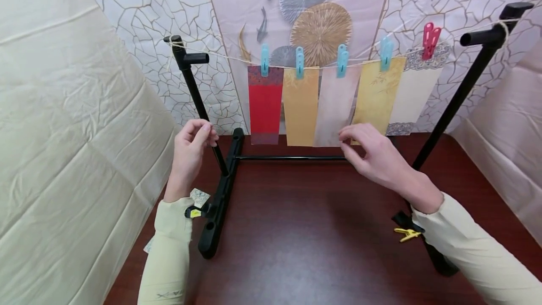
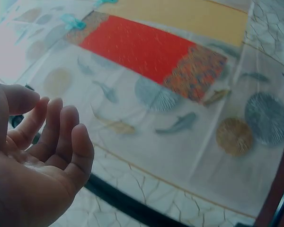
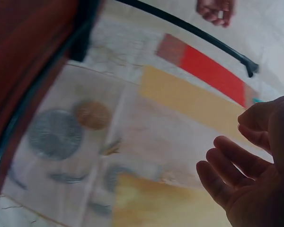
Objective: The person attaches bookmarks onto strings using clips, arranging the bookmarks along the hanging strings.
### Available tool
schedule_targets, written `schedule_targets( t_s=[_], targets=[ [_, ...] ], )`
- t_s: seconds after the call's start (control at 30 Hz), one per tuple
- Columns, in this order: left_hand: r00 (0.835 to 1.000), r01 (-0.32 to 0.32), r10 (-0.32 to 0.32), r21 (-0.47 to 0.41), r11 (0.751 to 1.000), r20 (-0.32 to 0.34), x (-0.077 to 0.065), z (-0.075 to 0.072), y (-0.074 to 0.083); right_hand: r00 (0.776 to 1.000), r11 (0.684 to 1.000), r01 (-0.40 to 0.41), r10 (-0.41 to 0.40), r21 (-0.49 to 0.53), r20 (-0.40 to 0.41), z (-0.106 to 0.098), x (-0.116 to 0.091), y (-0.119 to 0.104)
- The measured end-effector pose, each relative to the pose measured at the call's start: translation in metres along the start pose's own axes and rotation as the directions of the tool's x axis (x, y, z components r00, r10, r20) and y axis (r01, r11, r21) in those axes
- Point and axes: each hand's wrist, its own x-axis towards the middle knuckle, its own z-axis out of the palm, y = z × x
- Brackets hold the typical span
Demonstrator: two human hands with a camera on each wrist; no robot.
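Observation:
My left hand (image 1: 192, 147) hovers beside the rack's left post, fingers loosely bent, nothing between them. My right hand (image 1: 372, 154) is in front of the pale pink card (image 1: 336, 107) and the yellow card (image 1: 377, 93), its fingers relaxed and holding nothing. A red card (image 1: 264, 112), an orange-tan card (image 1: 301, 107), the pink and the yellow one hang from a string (image 1: 228, 56) by light blue clothespins (image 1: 299, 62). At the right end, a pink clothespin (image 1: 430, 41) holds a cream card with grey patterned ends (image 1: 415, 93).
A black rack stands on the dark red table (image 1: 305, 229), with a left post (image 1: 195, 88), a right post (image 1: 457, 93) and a low crossbar (image 1: 292, 158). A yellow clothespin (image 1: 407, 235) sits near the right foot. Patterned cloth hangs behind.

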Motion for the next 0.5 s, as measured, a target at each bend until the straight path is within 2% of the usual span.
schedule_targets(
  t_s=[0.3,0.4,0.5],
  targets=[
    [0.993,0.114,-0.113,0.118,0.986,-0.023,-0.017,-0.027,-0.011,0.985,0.998,-0.014,0.023,-0.055,0.171,0.003,-0.042,0.019],
    [0.987,0.162,-0.159,0.150,0.975,-0.029,-0.021,-0.038,-0.016,0.975,0.996,-0.019,0.037,-0.082,0.220,0.001,-0.053,0.024],
    [0.977,0.211,-0.210,0.184,0.960,-0.025,-0.024,-0.051,-0.021,0.954,0.992,-0.049,0.080,-0.112,0.287,-0.004,-0.064,0.028]
  ],
)
